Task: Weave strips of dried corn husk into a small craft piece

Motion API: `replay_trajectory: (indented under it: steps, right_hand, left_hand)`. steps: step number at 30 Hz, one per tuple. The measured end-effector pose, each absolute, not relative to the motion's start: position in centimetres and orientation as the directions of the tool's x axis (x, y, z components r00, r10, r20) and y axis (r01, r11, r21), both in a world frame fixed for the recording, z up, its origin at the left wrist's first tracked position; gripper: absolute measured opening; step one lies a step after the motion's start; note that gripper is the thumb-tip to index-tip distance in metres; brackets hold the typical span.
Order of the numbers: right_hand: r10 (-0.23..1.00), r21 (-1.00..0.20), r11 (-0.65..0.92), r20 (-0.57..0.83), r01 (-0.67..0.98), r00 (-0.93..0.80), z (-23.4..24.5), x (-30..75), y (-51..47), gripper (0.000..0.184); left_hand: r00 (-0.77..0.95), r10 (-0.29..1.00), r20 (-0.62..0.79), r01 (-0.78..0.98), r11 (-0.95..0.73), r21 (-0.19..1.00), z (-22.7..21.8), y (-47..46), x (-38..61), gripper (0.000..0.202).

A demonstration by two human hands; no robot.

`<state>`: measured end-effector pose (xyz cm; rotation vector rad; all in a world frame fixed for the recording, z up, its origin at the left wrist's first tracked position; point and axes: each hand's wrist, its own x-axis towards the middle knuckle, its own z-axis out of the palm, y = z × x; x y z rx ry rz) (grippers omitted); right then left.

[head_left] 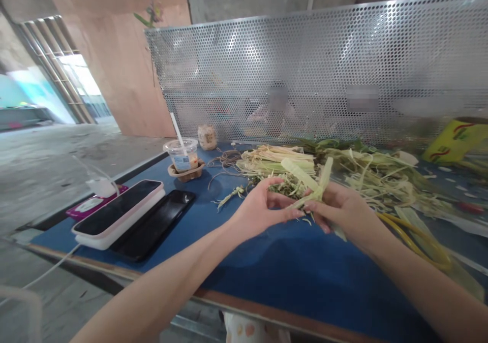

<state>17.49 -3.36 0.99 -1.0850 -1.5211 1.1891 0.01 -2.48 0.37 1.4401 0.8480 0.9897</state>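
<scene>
My left hand and my right hand meet above the blue table. Both pinch a crossed piece of pale green corn husk strips. Two flat ends of it stick upward in a V, and another end hangs below my right fingers. How the strips join is partly hidden by my fingertips. Just behind my hands sit a bundle of cut husk strips and a heap of small knotted green pieces. One similar piece lies apart on the left.
Loose husks spread over the right side, near a yellow cord and a yellow package. At left are a black phone, a pink-edged phone and a lidded cup with a straw. A perforated metal panel closes the back.
</scene>
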Motion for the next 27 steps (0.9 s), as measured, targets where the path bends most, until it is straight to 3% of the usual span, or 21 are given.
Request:
replay_trajectory:
  steps: [4,7,10,15,19,21,25,27]
  right_hand:
    - [0.975,-0.985,0.170,0.164,0.034,-0.150,0.7,18.0,-3.0,0.024]
    - [0.978,-0.981,0.190,0.193,-0.043,-0.083,0.7,18.2,-2.7,0.023]
    - [0.972,-0.979,0.197,0.201,-0.044,-0.121,0.6,18.1,-2.8,0.022]
    - [0.975,-0.986,0.167,0.160,0.028,-0.155,0.1,17.6,-3.2,0.029]
    - [0.961,-0.945,0.271,0.255,0.181,-0.109,-0.3,17.5,-3.0,0.025]
    - [0.946,-0.926,0.321,0.307,0.198,-0.101,-0.3,17.6,-2.9,0.023]
    - [0.921,-0.877,0.388,0.377,0.284,-0.093,0.4,17.9,-3.4,0.018]
    - [0.914,-0.856,0.405,0.391,0.321,-0.109,0.8,17.8,-3.8,0.016]
  left_hand:
    - [0.419,0.903,0.098,0.153,-0.177,0.972,0.5,-2.3,-0.4,0.046]
    - [0.442,0.890,0.109,0.197,-0.215,0.956,1.2,-2.4,-0.9,0.040]
    - [0.510,0.856,0.086,0.228,-0.231,0.946,1.3,-2.6,-0.9,0.035]
    - [0.492,0.855,0.161,0.068,-0.222,0.973,0.0,-2.9,0.4,0.050]
    - [0.404,0.888,0.220,-0.162,-0.167,0.973,-0.4,-3.0,1.3,0.069]
    - [0.367,0.898,0.241,-0.176,-0.187,0.966,-0.3,-3.1,1.4,0.070]
    - [0.391,0.878,0.274,-0.065,-0.271,0.960,-0.1,-3.4,1.3,0.030]
    - [0.435,0.846,0.308,0.015,-0.349,0.937,0.1,-3.6,1.2,0.020]
